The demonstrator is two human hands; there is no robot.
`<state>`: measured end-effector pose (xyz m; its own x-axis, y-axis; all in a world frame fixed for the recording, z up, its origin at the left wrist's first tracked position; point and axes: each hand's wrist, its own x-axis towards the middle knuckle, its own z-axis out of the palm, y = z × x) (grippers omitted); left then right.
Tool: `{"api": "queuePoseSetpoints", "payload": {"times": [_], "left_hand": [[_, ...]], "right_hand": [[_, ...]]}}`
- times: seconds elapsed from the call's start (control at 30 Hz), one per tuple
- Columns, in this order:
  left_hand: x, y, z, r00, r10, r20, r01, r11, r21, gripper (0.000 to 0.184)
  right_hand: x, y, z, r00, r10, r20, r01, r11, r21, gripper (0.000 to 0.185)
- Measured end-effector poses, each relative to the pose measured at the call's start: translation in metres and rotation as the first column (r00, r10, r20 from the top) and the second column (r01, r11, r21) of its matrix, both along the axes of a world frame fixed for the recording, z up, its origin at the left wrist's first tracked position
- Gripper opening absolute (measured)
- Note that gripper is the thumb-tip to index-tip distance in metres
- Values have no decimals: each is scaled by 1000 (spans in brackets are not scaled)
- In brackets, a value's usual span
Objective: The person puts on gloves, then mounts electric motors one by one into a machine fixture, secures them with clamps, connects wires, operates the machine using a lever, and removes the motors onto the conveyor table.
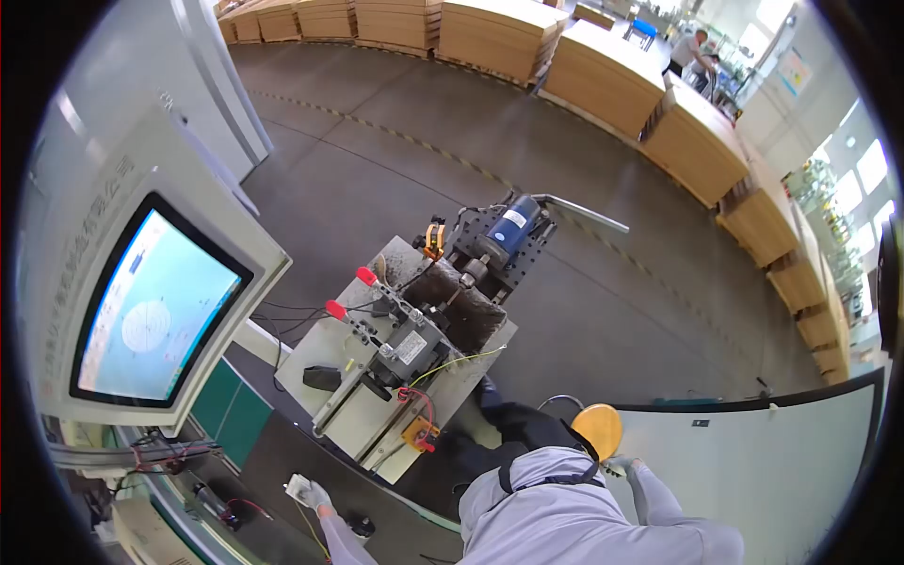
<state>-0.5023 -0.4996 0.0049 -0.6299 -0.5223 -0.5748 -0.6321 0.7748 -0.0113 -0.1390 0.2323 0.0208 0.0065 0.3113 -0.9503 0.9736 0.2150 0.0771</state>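
Observation:
My left hand (316,496), in a light glove, is at the lower left above a dark surface. Its fingers are closed on a small white box-like piece (298,487), and a thin yellow cable runs down near it. My right hand (619,464), also gloved, is low beside my body at the right, near the round yellow stool seat (599,430). Its fingers are too small and partly hidden to read. Ahead stands a bench machine with a blue motor (508,231), two red-handled toggle clamps (350,311) and a pale base plate (330,353).
A monitor (155,311) showing a round figure stands at the left. A white panel (744,471) lies at the right. Stacks of brown boards (603,80) line the far floor. Another person (686,52) is at the back right. A metal bar (589,214) juts from the machine.

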Motion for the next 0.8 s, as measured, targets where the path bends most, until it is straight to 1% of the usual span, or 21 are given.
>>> {"api": "queuePoseSetpoints", "payload": {"times": [0.03, 0.07, 0.1, 0.13, 0.2, 0.23, 0.27, 0.3, 0.33, 0.37, 0.4, 0.43, 0.47, 0.5, 0.53, 0.57, 0.6, 0.63, 0.7, 0.73, 0.8], "left_hand": [[29, -3, -33, 987, 27, -160, -49, 990, -132, 64], [50, -1, -54, 948, 45, -316, -130, 958, -254, 69], [55, -1, -61, 946, 83, -315, -163, 957, -238, 69], [51, -5, -64, 924, 161, -348, -210, 972, -108, 72], [52, -8, -59, 862, 286, -419, -261, 958, 117, 74], [54, -6, -59, 817, 343, -463, -273, 938, 213, 74], [59, 2, -60, 775, 370, -513, -267, 926, 266, 69], [67, 24, -43, 742, 246, -624, -175, 969, 173, 61], [74, 42, -31, 750, 188, -634, -134, 982, 133, 57], [88, 61, -22, 760, 75, -645, -83, 996, 17, 56], [102, 81, -13, 726, -13, -688, -47, 997, -69, 56], [120, 99, -8, 706, -39, -707, -41, 995, -95, 53], [137, 118, 5, 677, 36, -735, -84, 996, -29, 53], [160, 137, 19, 640, 105, -761, -114, 993, 41, 53], [191, 158, 29, 638, 156, -754, -212, 977, 23, 53], [214, 179, 35, 678, 219, -702, -263, 964, 46, 54], [235, 197, 42, 706, 285, -648, -315, 946, 73, 54], [259, 216, 50, 678, 340, -652, -400, 914, 61, 54], [308, 260, 63, 668, 498, -553, -528, 841, 120, 57], [330, 278, 68, 655, 567, -500, -581, 801, 147, 58], [371, 316, 74, 600, 635, -486, -674, 729, 120, 57]], "right_hand": [[2, 12, -25, 999, 30, -13, -30, 1000, -2, 50], [-1, 31, -48, 997, 71, -26, -71, 997, -4, 50], [-29, 34, -33, 980, 171, -103, -165, 984, 64, 49], [-68, 30, -18, 945, 275, -176, -254, 959, 128, 48], [-141, 19, 7, 896, 291, -335, -264, 956, 126, 44], [-162, 23, 1, 663, 586, -466, -530, 807, 260, 41], [-191, 25, -7, 307, 783, -541, -706, 569, 423, 38], [-224, 18, -5, 244, 790, -562, -756, 518, 401, 38], [-257, 6, 3, 502, 610, -614, -603, 755, 257, 33], [-286, -9, 8, 707, 381, -595, -400, 910, 108, 29], [-307, -21, 7, 668, 446, -595, -509, 858, 70, 29], [-323, -26, 4, 656, 366, -660, -486, 874, 2, 29], [-337, -32, -1, 649, 276, -709, -458, 886, -74, 30], [-346, -38, -7, 630, 331, -703, -548, 831, -100, 30], [-353, -40, -10, 611, 418, -672, -638, 762, -107, 31], [-363, -41, -16, 571, 499, -652, -720, 686, -105, 31], [-369, -39, -30, 574, 522, -631, -740, 660, -127, 32], [-371, -34, -48, 577, 548, -606, -758, 636, -146, 33], [-379, -27, -72, 526, 645, -555, -835, 515, -192, 34], [-383, -27, -84, 485, 674, -557, -867, 451, -210, 34], [-388, -18, -103, 400, 783, -476, -916, 328, -230, 34]]}}
